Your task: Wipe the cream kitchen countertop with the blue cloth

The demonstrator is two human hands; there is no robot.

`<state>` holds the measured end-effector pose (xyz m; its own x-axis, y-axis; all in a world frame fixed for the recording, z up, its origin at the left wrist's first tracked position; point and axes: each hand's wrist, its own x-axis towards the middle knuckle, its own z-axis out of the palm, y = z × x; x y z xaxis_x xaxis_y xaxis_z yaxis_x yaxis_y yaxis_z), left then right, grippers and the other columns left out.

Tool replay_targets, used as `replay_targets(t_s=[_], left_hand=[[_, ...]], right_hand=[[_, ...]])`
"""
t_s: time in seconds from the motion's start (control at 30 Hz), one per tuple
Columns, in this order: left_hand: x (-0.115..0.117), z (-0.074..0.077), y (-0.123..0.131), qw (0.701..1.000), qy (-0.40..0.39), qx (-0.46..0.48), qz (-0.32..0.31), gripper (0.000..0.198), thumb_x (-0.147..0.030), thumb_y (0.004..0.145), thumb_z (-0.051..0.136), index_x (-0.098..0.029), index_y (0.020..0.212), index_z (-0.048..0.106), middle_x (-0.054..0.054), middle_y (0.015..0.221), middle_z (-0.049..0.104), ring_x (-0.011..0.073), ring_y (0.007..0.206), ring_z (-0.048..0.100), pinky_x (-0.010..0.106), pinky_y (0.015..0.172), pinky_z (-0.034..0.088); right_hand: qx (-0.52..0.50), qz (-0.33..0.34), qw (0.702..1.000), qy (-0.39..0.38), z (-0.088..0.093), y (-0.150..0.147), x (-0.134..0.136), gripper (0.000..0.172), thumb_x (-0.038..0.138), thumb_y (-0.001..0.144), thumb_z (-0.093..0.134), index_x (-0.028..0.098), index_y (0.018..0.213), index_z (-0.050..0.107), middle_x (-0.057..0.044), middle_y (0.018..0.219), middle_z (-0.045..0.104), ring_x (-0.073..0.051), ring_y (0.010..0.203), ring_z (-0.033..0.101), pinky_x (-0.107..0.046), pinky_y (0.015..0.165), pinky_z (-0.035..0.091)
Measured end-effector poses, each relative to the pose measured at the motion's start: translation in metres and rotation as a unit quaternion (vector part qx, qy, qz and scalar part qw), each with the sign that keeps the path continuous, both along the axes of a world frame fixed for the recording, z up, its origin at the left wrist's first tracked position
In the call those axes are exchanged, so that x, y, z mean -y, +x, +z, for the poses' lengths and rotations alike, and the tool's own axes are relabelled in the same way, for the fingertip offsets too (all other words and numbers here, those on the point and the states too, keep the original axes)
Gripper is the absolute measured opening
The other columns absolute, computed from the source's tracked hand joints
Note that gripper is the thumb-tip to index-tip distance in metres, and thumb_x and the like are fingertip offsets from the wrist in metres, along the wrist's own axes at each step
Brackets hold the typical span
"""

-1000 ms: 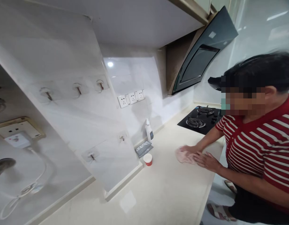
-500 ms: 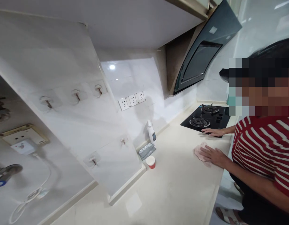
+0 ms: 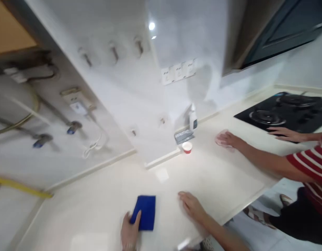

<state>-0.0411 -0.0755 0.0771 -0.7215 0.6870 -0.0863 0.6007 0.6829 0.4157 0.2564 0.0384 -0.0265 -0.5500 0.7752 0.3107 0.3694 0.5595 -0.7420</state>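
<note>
Left hand [image 3: 130, 232] clasped the edge of a blue cloth [image 3: 146, 212] on the tabletop [image 3: 215, 181], the open right hand [image 3: 192, 205] lying flat just beside it; farther up, a co-worker's hand [image 3: 230, 140] pressed a pink cloth [image 3: 220, 138].

The blue cloth [image 3: 144, 212] looks matt and soft, the countertop [image 3: 103, 195] smooth, perhaps stone, the hob [image 3: 302, 125] glossy black glass.

A spray bottle [image 3: 193, 118] stands near a paper cup [image 3: 187, 147].
</note>
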Motion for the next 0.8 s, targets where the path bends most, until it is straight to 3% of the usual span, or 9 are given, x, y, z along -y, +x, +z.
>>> replay_targets(t_s=[0.1, 0.23, 0.4, 0.53, 0.63, 0.73, 0.8], left_hand=[[0.019, -0.019, -0.01, 0.995, -0.05, 0.077, 0.049, 0.053, -0.056, 0.087, 0.064, -0.013, 0.117, 0.064, 0.016, 0.111, 0.074, 0.0295, 0.107, 0.07, 0.047, 0.098, 0.055], [0.002, -0.031, -0.011, 0.99, -0.027, 0.132, 0.045, 0.054, -0.052, 0.08, 0.068, -0.012, 0.116, 0.064, 0.021, 0.113, 0.074, 0.0369, 0.111, 0.069, 0.049, 0.098, 0.053], [-0.018, -0.014, -0.022, 0.973, 0.052, 0.222, -0.045, 0.057, -0.065, 0.079, 0.059, -0.017, 0.108, 0.063, 0.012, 0.099, 0.078, 0.0277, 0.093, 0.074, 0.039, 0.085, 0.059], [-0.048, 0.003, -0.047, 0.968, 0.073, 0.218, -0.105, 0.066, -0.074, 0.074, 0.059, -0.019, 0.11, 0.06, 0.008, 0.098, 0.077, 0.0257, 0.092, 0.073, 0.037, 0.082, 0.06], [-0.071, 0.008, -0.068, 0.974, 0.045, 0.174, -0.137, 0.053, -0.062, 0.078, 0.061, -0.02, 0.111, 0.061, 0.006, 0.096, 0.076, 0.0251, 0.091, 0.072, 0.038, 0.084, 0.059], [-0.086, 0.011, -0.086, 0.986, -0.01, 0.082, -0.146, 0.032, -0.031, 0.081, 0.06, -0.019, 0.11, 0.065, 0.007, 0.086, 0.075, 0.0282, 0.087, 0.071, 0.045, 0.089, 0.056], [-0.09, 0.01, -0.091, 0.987, -0.031, 0.013, -0.158, 0.038, -0.016, 0.081, 0.052, -0.017, 0.116, 0.066, 0.011, 0.088, 0.075, 0.0313, 0.094, 0.07, 0.05, 0.094, 0.052]], right_hand=[[0.007, 0.023, 1.0, 0.014, -0.003, -0.001, -0.001, 0.04, 0.012, 0.092, 0.039, 0.021, 0.116, 0.069, -0.012, 0.13, 0.069, -0.023, 0.12, 0.064, -0.044, 0.107, 0.053], [0.006, 0.019, 0.999, 0.036, -0.005, -0.001, -0.002, 0.038, 0.009, 0.091, 0.041, 0.021, 0.115, 0.068, -0.011, 0.129, 0.069, -0.022, 0.117, 0.064, -0.042, 0.104, 0.055], [-0.041, 0.011, 0.996, 0.083, -0.013, -0.005, -0.003, 0.036, 0.005, 0.088, 0.043, 0.022, 0.111, 0.065, -0.01, 0.126, 0.07, -0.023, 0.115, 0.065, -0.043, 0.1, 0.057], [-0.049, 0.011, 0.995, 0.085, -0.015, -0.008, -0.005, 0.035, 0.005, 0.087, 0.044, 0.023, 0.111, 0.064, -0.01, 0.126, 0.07, -0.023, 0.116, 0.064, -0.043, 0.1, 0.056], [-0.04, 0.007, 0.996, 0.079, -0.015, -0.008, -0.005, 0.035, 0.005, 0.087, 0.044, 0.022, 0.11, 0.064, -0.01, 0.126, 0.069, -0.023, 0.117, 0.064, -0.043, 0.101, 0.056], [-0.033, 0.005, 0.997, 0.071, -0.015, -0.009, -0.006, 0.036, 0.005, 0.087, 0.045, 0.023, 0.112, 0.063, -0.009, 0.126, 0.069, -0.022, 0.116, 0.064, -0.041, 0.1, 0.055], [-0.031, 0.005, 0.997, 0.065, -0.014, -0.011, -0.006, 0.036, 0.005, 0.086, 0.045, 0.022, 0.112, 0.063, -0.009, 0.126, 0.07, -0.021, 0.115, 0.064, -0.04, 0.099, 0.055]])
